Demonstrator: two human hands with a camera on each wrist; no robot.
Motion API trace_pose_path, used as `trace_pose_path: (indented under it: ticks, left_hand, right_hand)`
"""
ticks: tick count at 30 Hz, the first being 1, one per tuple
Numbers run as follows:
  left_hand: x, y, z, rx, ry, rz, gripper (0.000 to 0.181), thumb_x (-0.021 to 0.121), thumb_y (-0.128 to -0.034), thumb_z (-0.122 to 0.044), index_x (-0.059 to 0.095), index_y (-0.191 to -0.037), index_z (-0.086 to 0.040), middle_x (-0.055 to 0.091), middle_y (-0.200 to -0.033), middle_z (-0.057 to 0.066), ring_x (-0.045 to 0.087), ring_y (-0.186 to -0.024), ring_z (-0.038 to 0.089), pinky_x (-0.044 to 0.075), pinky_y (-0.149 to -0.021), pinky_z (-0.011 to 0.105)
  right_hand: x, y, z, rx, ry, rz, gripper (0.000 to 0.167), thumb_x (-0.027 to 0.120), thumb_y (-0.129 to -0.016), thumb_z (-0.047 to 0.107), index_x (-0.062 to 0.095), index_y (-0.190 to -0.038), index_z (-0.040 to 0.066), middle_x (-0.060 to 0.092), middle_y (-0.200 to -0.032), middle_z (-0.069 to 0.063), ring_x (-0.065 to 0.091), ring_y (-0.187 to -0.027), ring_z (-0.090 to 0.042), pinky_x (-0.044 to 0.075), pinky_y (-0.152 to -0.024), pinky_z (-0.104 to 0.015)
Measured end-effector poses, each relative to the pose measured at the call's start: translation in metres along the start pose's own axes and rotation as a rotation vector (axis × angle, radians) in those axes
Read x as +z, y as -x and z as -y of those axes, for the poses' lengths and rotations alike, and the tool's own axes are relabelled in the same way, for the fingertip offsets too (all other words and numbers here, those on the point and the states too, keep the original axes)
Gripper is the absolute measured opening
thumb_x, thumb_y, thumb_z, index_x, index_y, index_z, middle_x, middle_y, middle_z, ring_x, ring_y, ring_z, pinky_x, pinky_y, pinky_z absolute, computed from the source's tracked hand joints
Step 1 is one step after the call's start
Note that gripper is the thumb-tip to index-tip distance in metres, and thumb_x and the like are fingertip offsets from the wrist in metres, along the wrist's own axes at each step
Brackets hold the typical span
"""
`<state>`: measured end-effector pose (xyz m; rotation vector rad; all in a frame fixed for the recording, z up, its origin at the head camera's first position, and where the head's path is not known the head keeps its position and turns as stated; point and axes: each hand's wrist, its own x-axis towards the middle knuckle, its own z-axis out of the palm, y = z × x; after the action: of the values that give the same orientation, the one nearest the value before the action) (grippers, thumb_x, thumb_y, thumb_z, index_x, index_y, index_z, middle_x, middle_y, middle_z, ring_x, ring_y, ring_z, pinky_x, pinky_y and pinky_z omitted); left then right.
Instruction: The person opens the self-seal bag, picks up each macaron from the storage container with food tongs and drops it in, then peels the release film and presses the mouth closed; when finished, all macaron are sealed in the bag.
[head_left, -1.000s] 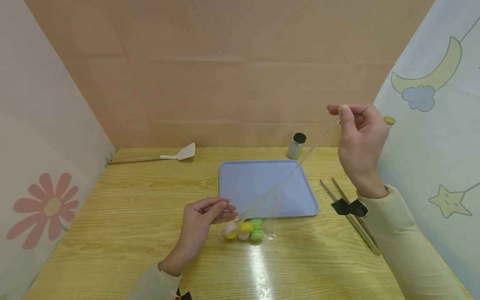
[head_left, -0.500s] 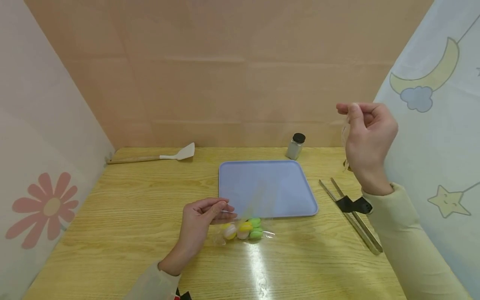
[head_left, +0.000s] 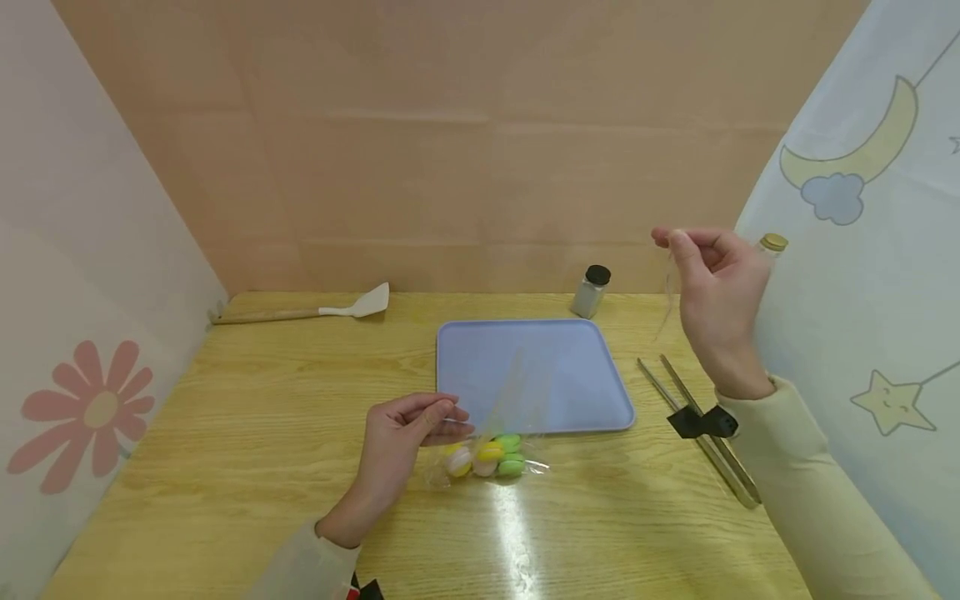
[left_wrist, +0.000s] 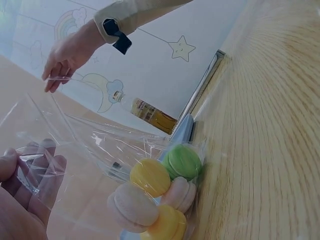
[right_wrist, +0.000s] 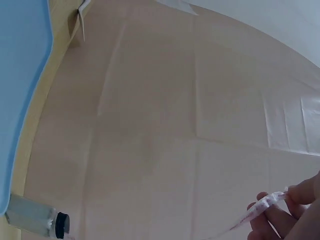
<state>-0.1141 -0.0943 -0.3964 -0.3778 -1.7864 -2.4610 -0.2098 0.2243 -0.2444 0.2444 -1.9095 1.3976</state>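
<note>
A clear plastic bag (head_left: pixel 517 404) stands near the table's front, its upper film in front of the blue tray (head_left: pixel 525 367). Several macarons fill its bottom: green (head_left: pixel 512 464), yellow (head_left: pixel 491 452) and pale pinkish-white (left_wrist: pixel 133 206). My left hand (head_left: pixel 408 433) pinches the bag's left side between thumb and fingers, and the film crosses its fingertips in the left wrist view. Raised high at the right, my right hand (head_left: pixel 720 292) pinches a thin clear plastic strip (right_wrist: pixel 255 212) that dangles from its fingertips. The strip hangs apart from the bag.
A white-headed spatula (head_left: pixel 300 315) lies at the back left. Behind the tray is a black-capped jar (head_left: pixel 591 292). Metal tongs (head_left: pixel 708 442) lie right of the tray, under the right forearm. A bottle of amber liquid (left_wrist: pixel 150 114) stands at the right.
The strip, stretched from the bag to my right hand a second ago, now hangs loose from that hand. The right hand moved right, then back left and slightly lower. The left hand stayed still.
</note>
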Motion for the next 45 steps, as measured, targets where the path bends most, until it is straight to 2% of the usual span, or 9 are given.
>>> trace_pose_path:
  ticks: [10,14,19,23,25,28,31,37,45]
  left_hand:
    - [0.001,0.0,0.001,0.001,-0.005,0.004,0.023,0.065,-0.0987,-0.004,0.069,-0.108,0.016,0.075,-0.089,0.016,0.075,-0.079,0.031,0.059,-0.076,0.046]
    - [0.001,0.0,0.001,-0.003,-0.004,0.003,0.023,0.065,-0.0986,-0.005,0.069,-0.109,0.015,0.075,-0.089,0.016,0.075,-0.079,0.031,0.059,-0.077,0.046]
    - [0.001,0.0,0.001,-0.006,-0.004,0.002,0.023,0.066,-0.0984,-0.005,0.069,-0.109,0.015,0.075,-0.089,0.016,0.075,-0.078,0.031,0.059,-0.077,0.046]
    - [0.001,0.0,0.001,-0.011,-0.011,0.0,0.023,0.066,-0.0985,-0.006,0.069,-0.109,0.015,0.075,-0.089,0.017,0.075,-0.079,0.031,0.059,-0.077,0.046]
    - [0.001,0.0,0.001,-0.014,-0.011,0.001,0.024,0.066,-0.0985,-0.006,0.069,-0.109,0.015,0.075,-0.09,0.017,0.075,-0.079,0.031,0.059,-0.077,0.046]
    - [0.002,0.0,0.001,-0.015,-0.009,0.0,0.024,0.066,-0.0983,-0.006,0.069,-0.109,0.015,0.075,-0.09,0.017,0.075,-0.079,0.031,0.06,-0.077,0.046]
    - [0.002,0.0,0.001,-0.018,-0.005,-0.002,0.024,0.066,-0.0981,-0.006,0.069,-0.108,0.015,0.075,-0.089,0.017,0.075,-0.079,0.031,0.06,-0.077,0.046]
    - [0.001,0.0,0.001,-0.02,-0.012,-0.005,0.023,0.066,-0.0984,-0.006,0.069,-0.109,0.015,0.075,-0.089,0.017,0.075,-0.079,0.031,0.06,-0.077,0.046]
    - [0.001,0.001,0.0,-0.023,-0.012,-0.007,0.024,0.066,-0.0985,-0.007,0.069,-0.109,0.014,0.075,-0.089,0.017,0.075,-0.079,0.031,0.059,-0.077,0.046]
  right_hand:
    - [-0.009,0.022,-0.039,0.167,0.167,0.163,0.029,0.071,-0.097,0.029,0.077,-0.107,0.002,0.076,-0.105,0.007,0.064,-0.088,-0.009,0.041,-0.064,-0.02]
    - [-0.013,0.03,-0.056,0.272,0.229,0.223,0.038,0.072,-0.095,0.041,0.078,-0.109,0.007,0.074,-0.102,0.01,0.053,-0.065,-0.01,0.039,-0.053,-0.023]
    - [-0.017,0.037,-0.073,0.33,0.311,0.296,0.045,0.071,-0.093,0.049,0.078,-0.114,0.009,0.069,-0.103,0.01,0.042,-0.054,-0.013,0.034,-0.043,-0.028]
    - [-0.018,0.04,-0.086,0.333,0.348,0.327,0.047,0.069,-0.095,0.049,0.077,-0.114,0.007,0.071,-0.111,-0.001,0.053,-0.065,-0.01,0.039,-0.049,-0.025]
    - [-0.019,0.042,-0.093,0.34,0.37,0.34,0.05,0.067,-0.096,0.05,0.076,-0.116,0.006,0.071,-0.115,-0.008,0.059,-0.081,-0.01,0.044,-0.058,-0.024]
    - [-0.021,0.046,-0.103,0.354,0.388,0.361,0.051,0.063,-0.098,0.049,0.074,-0.12,0.004,0.069,-0.123,-0.015,0.061,-0.101,-0.015,0.045,-0.068,-0.024]
    - [-0.023,0.048,-0.111,0.345,0.399,0.379,0.051,0.061,-0.1,0.047,0.072,-0.124,0.003,0.068,-0.125,-0.016,0.061,-0.108,-0.024,0.045,-0.073,-0.024]
    - [-0.026,0.051,-0.119,0.339,0.401,0.401,0.052,0.06,-0.101,0.045,0.067,-0.13,0.003,0.067,-0.126,-0.016,0.061,-0.11,-0.029,0.046,-0.078,-0.024]
    - [-0.027,0.054,-0.127,0.373,0.423,0.39,0.049,0.061,-0.1,0.048,0.066,-0.113,0.001,0.067,-0.114,-0.017,0.058,-0.103,-0.025,0.046,-0.077,-0.032]
